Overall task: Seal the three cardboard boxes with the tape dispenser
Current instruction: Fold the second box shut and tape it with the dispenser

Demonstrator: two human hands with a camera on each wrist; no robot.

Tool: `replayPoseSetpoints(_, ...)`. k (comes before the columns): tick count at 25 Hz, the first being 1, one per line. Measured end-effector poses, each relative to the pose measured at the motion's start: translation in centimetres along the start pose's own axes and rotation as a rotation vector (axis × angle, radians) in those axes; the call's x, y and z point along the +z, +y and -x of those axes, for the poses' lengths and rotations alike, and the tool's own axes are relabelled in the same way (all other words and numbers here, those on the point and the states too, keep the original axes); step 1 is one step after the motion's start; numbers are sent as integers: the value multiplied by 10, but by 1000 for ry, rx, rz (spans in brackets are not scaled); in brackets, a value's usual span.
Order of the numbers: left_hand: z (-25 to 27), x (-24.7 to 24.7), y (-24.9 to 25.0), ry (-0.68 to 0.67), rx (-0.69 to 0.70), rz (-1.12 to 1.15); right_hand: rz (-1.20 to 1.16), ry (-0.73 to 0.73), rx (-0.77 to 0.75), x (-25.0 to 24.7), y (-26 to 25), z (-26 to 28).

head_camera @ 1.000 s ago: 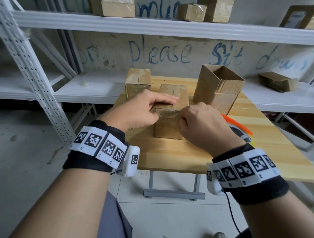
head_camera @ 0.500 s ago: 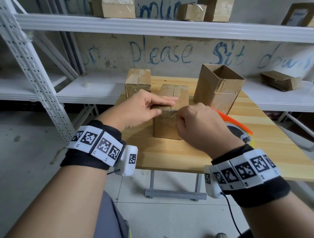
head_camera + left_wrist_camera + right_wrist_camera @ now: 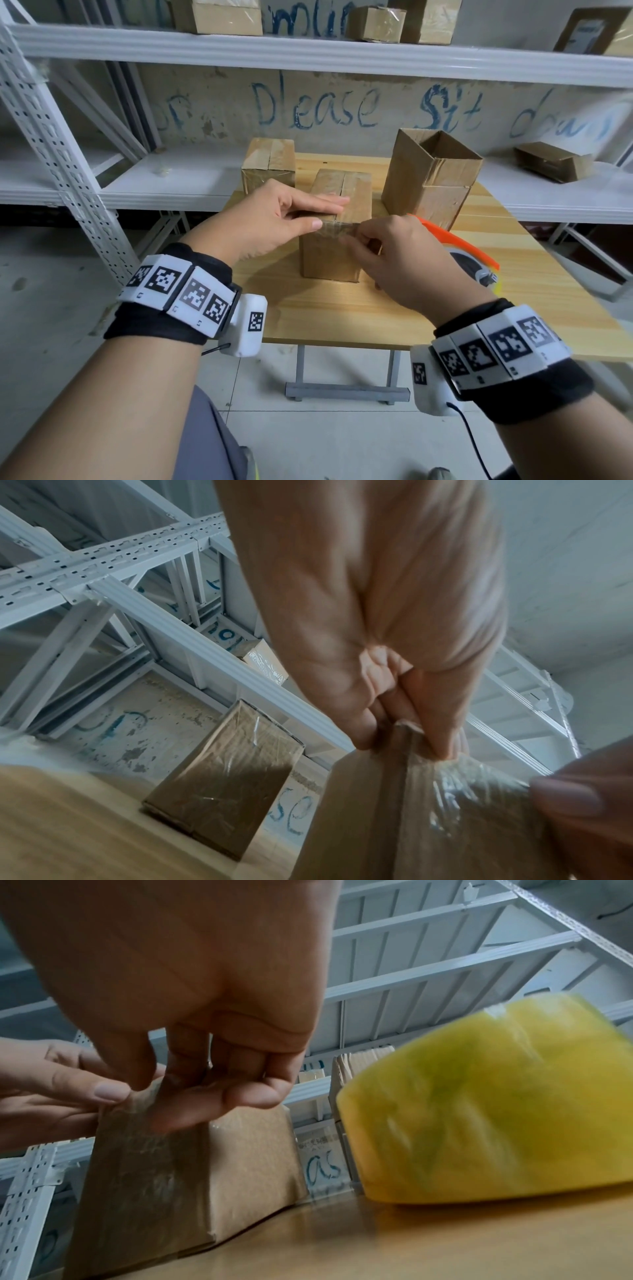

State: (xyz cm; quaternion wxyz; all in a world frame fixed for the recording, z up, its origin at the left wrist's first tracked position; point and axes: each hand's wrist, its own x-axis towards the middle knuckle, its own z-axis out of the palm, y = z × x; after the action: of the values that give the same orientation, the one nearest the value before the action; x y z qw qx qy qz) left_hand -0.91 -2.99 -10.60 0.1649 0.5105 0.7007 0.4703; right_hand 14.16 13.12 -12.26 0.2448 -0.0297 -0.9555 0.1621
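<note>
The middle cardboard box (image 3: 335, 253) stands closed on the wooden table (image 3: 342, 315), with clear tape (image 3: 334, 228) wrinkled over its front top edge. My left hand (image 3: 308, 217) lies on the box top with straight fingers, its thumb pressing the tape at the edge. My right hand (image 3: 359, 236) presses the tape against the front face, seen close in the right wrist view (image 3: 171, 1093). The tape dispenser (image 3: 459, 246), orange with a yellow roll (image 3: 496, 1102), lies on the table behind my right hand. A taped box (image 3: 269, 164) stands back left, an open box (image 3: 431, 174) back right.
White metal shelving (image 3: 308, 54) runs behind and to the left of the table and holds other cardboard boxes (image 3: 551, 164). The table's near edge (image 3: 342, 342) is just past my wrists. Grey floor lies below.
My left thumb has stretched out to the right along the taped front edge. My right hand has drawn slightly right and its fingertips now meet the thumb at the edge.
</note>
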Motion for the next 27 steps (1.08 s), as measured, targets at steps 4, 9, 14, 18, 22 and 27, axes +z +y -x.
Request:
replayPoseSetpoints(4, 3, 0, 4, -40, 4, 44, -45, 7, 90, 0, 1, -3)
replayPoseSetpoints(9, 5, -2, 6, -62, 8, 59, -29, 22, 114, 0, -1, -4)
replayPoseSetpoints(14, 2, 0, 3, -26, 15, 4, -36, 32, 98, -1, -2, -2)
replayPoseSetpoints(18, 1, 1, 2, -16, 19, 2, -58, 47, 115, 0, -2, -2)
replayPoseSetpoints(22, 0, 1, 2, -19, 16, 2, -102, 60, 180, 1, -3, -3)
replayPoseSetpoints(27, 1, 2, 5, -12, 8, 21, -83, 109, 301, 2, -1, -4)
